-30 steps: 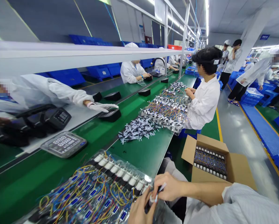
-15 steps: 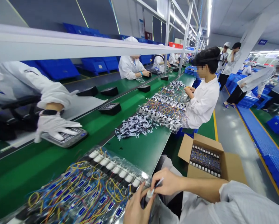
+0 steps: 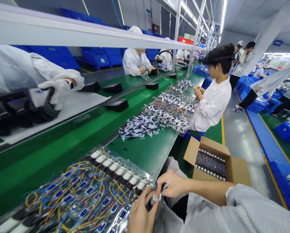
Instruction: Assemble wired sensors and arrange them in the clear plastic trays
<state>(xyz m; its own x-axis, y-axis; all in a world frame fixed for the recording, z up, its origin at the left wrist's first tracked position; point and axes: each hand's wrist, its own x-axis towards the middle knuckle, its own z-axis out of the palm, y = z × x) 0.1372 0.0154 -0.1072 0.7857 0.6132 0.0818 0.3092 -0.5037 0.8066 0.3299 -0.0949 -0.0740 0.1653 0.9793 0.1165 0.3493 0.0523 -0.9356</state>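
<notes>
**Left grip holds a small part**

The left grip is clamped around the part. It looks small and round, with a white end and a darker bit below; fingers hide the rest. The right grip pinches a thin white strip at that white end. Left of the grips is a row of white and black parts, with curly wires and little blue bits. Ahead, a pile of strips lies on the green surface.
</notes>
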